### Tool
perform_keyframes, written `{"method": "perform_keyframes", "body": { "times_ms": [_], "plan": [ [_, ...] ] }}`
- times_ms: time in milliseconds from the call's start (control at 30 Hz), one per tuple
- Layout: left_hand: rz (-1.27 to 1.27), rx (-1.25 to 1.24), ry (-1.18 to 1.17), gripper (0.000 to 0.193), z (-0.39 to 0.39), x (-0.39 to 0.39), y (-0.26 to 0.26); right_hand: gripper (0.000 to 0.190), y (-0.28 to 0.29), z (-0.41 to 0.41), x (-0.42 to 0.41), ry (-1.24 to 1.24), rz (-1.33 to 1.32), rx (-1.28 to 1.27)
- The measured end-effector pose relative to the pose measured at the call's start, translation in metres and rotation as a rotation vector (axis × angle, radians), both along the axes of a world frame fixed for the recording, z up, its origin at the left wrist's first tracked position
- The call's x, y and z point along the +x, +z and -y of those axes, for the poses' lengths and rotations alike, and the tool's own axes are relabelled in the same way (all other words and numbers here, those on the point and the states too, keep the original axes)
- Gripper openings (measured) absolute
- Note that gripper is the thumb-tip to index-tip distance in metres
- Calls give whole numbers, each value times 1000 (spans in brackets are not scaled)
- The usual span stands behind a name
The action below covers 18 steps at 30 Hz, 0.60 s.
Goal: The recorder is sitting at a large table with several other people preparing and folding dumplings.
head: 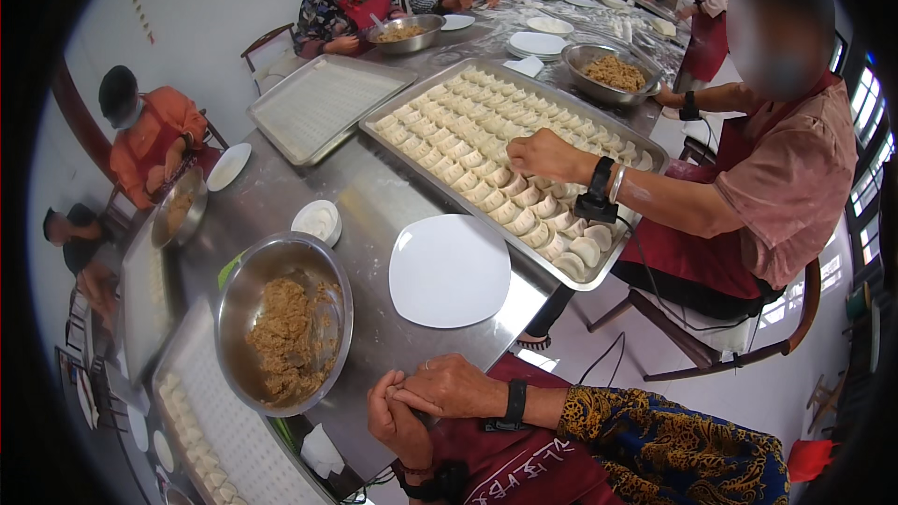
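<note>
Low in the view, in front of a maroon apron (519,459) with writing, my left hand (401,417) and my right hand (452,387) are together, fingers touching. Any small thing between the fingertips is hidden. A steel bowl (235,358) of brown minced filling (291,337) stands to the left of my hands on the steel table (365,294). A white square plate (449,270) lies beyond them, with a small white bowl of white powder (317,221) to its left. Farther right, a large metal tray (484,221) holds rows of dumplings (456,147).
Across the tray's near right part reaches a co-worker's hand (547,154), with a cable at the wrist. A perforated tray (231,393) with several dumplings sits at lower left. Another tray (326,105) stands behind. Several co-workers sit around the table with filling bowls (407,34).
</note>
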<state>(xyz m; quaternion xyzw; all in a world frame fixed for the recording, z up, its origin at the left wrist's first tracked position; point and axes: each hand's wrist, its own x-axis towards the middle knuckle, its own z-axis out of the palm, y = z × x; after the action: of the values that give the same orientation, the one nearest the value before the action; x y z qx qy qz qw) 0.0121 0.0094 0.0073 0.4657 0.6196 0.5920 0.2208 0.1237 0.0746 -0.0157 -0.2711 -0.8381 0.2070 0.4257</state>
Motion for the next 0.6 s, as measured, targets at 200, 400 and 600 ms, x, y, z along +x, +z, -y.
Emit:
{"method": "perform_keyframes", "body": {
  "times_ms": [200, 400, 600],
  "plan": [
    [-7, 4, 5, 26, 0, -1, -1, 30, 2, 0, 0, 6, 22, -10],
    [4, 6, 8, 26, 0, -1, -2, 31, 1, 0, -1, -1, 26, -24],
    [10, 10, 2, 27, 0, -2, -2, 23, 2, 0, 0, -2, 15, 3]
  ]
}}
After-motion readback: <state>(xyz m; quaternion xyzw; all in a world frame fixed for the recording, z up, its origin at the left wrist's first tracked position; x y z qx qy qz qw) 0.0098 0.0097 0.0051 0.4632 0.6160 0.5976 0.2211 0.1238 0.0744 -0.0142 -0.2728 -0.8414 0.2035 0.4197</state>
